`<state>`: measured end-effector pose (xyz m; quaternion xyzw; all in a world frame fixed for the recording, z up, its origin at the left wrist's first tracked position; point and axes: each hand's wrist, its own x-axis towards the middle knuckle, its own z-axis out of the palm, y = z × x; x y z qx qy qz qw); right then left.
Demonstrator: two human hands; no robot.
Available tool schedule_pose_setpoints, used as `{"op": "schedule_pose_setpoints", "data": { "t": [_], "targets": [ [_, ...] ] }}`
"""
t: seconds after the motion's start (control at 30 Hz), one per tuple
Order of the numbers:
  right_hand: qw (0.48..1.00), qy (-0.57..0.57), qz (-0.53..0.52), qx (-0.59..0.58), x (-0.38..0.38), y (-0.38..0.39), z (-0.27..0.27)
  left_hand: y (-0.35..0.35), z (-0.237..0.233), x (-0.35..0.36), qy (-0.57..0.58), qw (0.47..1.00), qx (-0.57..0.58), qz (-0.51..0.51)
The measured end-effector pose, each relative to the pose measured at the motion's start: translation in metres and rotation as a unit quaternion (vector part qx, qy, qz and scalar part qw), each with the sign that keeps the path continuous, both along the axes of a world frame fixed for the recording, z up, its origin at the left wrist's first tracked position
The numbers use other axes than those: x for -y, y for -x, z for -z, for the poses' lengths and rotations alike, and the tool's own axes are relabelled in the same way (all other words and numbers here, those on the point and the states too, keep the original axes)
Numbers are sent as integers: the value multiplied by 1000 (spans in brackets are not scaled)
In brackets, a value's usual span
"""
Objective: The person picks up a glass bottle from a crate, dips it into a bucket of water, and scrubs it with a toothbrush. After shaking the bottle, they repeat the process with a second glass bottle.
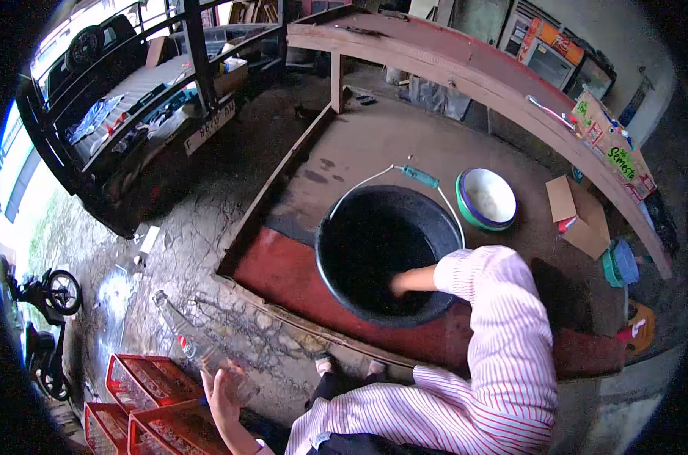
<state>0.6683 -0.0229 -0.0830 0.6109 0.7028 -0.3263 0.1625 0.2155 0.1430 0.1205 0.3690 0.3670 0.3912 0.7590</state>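
Note:
My left hand (224, 394) is wrapped round the wide lower part of a clear glass bottle (200, 340) with a small red and blue logo. The bottle tilts, its neck pointing up and to the left, over the concrete floor beside the red crates. Inside a large black bucket (335, 277), my right hand (399, 284) reaches down past the rim; its fingers are lost in the dark interior. A wire handle (361, 179) with a teal grip (420, 177) arches over the bucket's far side. The bucket stands on a low platform (276, 262), partly covered in red.
Nested basins (488, 199) sit behind the bucket, with an open cardboard box (575, 216) farther right. Red plastic crates (154, 379) stand at lower left. A raised wooden shelf (450, 68) runs along the back. A truck (143, 121) and a motorbike (52, 303) are parked left.

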Motion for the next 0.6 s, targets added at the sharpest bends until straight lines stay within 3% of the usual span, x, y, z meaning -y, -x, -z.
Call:
{"op": "schedule_pose_setpoints", "data": {
  "t": [0.07, 0.13, 0.17, 0.2, 0.33, 0.4, 0.43, 0.5, 0.53, 0.6],
  "targets": [
    [965, 138, -126, 183, -35, 48, -89, 1, -2, -1, -8, 1000, 1, 4],
    [971, 91, 91, 201, -36, 60, -138, 3, 7, -4, 4, 1000, -2, -20],
    [967, 61, 187, 164, -37, 67, -175, -6, -2, -4, 1, 999, 18, 33],
    [968, 27, 205, 143, -38, 70, -199, -16, -10, -4, -3, 996, 40, 85],
    [914, -135, 331, 191, -23, 68, -222, -57, -40, 7, 0, 988, 45, 144],
    [901, -181, 332, 212, -15, 66, -233, -78, -48, 7, -5, 956, 61, 288],
    [886, -222, 337, 229, -11, 66, -241, -90, -54, 6, -6, 957, 65, 283],
    [880, -228, 356, 217, -1, 71, -269, -113, -63, 6, 0, 898, 88, 430],
    [872, -232, 382, 201, 2, 70, -279, -126, -59, 5, -4, 899, 90, 428],
    [863, -267, 385, 190, 19, 66, -278, -149, -46, 4, 66, 845, 110, 520]
  ]
}}
